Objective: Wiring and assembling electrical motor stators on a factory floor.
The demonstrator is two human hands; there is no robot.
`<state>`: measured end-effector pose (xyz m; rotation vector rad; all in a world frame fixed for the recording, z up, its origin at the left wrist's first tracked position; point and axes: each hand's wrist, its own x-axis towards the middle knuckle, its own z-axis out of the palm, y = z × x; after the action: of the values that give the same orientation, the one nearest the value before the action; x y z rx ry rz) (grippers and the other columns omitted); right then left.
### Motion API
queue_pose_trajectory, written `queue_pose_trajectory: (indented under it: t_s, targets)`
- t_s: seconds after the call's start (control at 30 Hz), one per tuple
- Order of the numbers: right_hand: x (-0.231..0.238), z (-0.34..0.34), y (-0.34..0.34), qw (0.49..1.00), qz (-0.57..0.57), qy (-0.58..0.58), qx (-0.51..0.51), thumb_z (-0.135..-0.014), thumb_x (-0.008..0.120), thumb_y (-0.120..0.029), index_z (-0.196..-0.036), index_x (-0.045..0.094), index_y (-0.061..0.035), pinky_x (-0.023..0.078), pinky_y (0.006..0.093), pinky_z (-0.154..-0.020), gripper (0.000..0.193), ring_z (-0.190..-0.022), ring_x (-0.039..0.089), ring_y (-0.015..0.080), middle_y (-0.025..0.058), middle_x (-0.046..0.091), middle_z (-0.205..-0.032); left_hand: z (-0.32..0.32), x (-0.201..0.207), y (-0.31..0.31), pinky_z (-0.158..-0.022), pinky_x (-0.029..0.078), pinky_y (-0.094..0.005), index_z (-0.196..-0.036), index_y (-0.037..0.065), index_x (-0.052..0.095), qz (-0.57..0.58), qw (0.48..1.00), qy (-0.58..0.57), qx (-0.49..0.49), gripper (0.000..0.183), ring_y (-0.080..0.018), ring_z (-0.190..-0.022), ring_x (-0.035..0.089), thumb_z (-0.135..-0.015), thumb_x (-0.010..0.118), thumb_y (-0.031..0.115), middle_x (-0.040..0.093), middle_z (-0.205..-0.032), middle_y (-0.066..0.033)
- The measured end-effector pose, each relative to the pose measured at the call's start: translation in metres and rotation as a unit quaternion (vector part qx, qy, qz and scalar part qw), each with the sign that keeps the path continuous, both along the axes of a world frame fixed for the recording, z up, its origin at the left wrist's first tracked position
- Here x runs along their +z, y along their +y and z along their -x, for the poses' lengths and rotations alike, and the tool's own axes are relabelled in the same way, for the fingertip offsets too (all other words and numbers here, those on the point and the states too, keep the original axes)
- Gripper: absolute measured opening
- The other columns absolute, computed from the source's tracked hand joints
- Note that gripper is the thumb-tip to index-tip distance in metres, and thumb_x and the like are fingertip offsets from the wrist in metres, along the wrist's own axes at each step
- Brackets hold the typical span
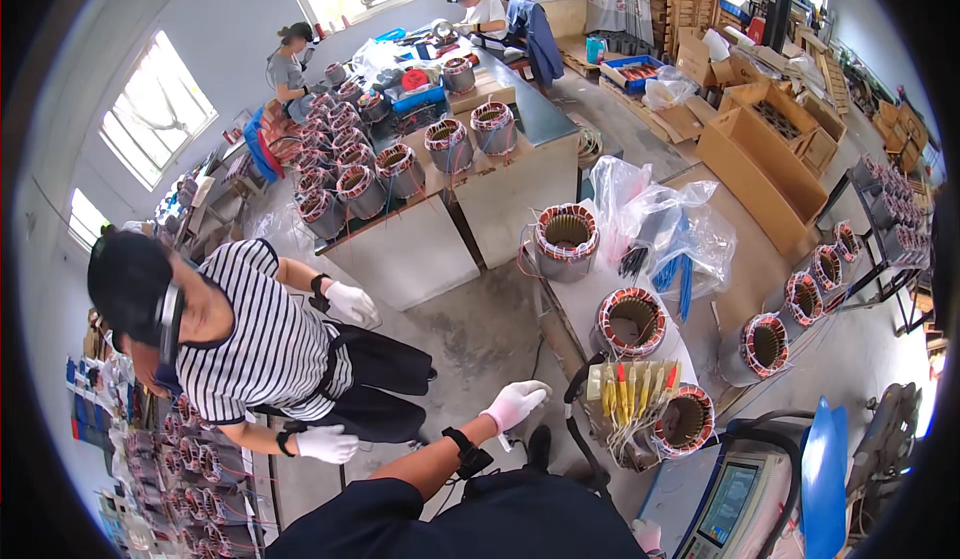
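Observation:
My left hand [517,405], in a white glove with a black band at the wrist, reaches out over the floor. Its fingers stretch to the right and hold nothing that I can see. Just right of it, a bundle of yellow and red test clips with pale leads [632,391] hangs by two motor stators, one behind [632,321] and one beside [684,421]. Only a bit of my right hand [648,536], also gloved, shows at the lower edge, next to a tester with a lit screen [730,504]; its fingers are hidden.
A person in a striped shirt [265,334] stands close on my left. Stators crowd a workbench [400,259] where two people sit. On the right bench lie a plastic bag [690,224] and blue sleeving [676,269]; more stators [755,349] and cardboard boxes [760,169] stand beyond.

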<state>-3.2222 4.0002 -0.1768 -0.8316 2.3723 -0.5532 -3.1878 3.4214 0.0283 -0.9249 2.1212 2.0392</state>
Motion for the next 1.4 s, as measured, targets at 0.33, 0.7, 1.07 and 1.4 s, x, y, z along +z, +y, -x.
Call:
queue_pose_trajectory:
  t_s: [0.33,0.7,1.07,1.4]
  targets:
    - [0.107,0.007,-0.084,0.878,0.015,-0.279,-0.388,-0.088,0.052,-0.014,-0.074,0.066,0.0048,0.041,0.0307,-0.046,0.027,-0.051,0.056,0.0142,0.0067,0.060,-0.062,0.020,0.024,0.002,-0.088,0.051,-0.0270,-0.119,0.000,0.066,0.003,0.996,0.027,-0.090,0.028,-0.0109,-0.092,0.064,-0.102,0.054,0.018,0.071,-0.102,-0.0044]
    - [0.097,-0.023,-0.078,0.895,-0.049,-0.244,-0.371,-0.090,0.059,-0.030,-0.109,0.072,-0.0009,0.054,0.0340,-0.057,0.037,-0.061,0.070,0.0207,0.0141,0.071,-0.072,0.001,-0.017,-0.020,-0.082,0.051,-0.0253,-0.115,-0.001,0.068,-0.084,0.996,0.012,-0.009,0.024,-0.0097,-0.088,0.064,-0.100,0.054,0.011,0.071,-0.099,-0.0046]
    - [0.094,0.014,-0.078,0.912,0.018,-0.207,-0.353,-0.093,0.064,-0.026,-0.109,0.070,-0.0005,0.053,0.0314,-0.058,0.030,-0.067,0.068,0.0188,0.0129,0.072,-0.083,-0.012,-0.011,-0.011,-0.084,0.052,-0.0268,-0.121,-0.002,0.065,-0.083,0.995,-0.052,0.018,0.027,-0.0126,-0.094,0.065,-0.101,0.052,0.012,0.069,-0.106,-0.0075]
    - [0.331,0.216,-0.126,0.897,0.246,0.004,-0.367,-0.089,0.063,-0.006,-0.098,0.066,0.0006,0.048,0.0254,-0.068,0.011,-0.071,0.057,0.0081,0.0046,0.064,-0.080,-0.100,-0.056,-0.032,-0.074,0.054,-0.0280,-0.118,-0.001,0.066,-0.010,0.976,-0.192,0.099,0.029,-0.0168,-0.082,0.069,-0.098,0.055,0.016,0.072,-0.103,-0.0122]
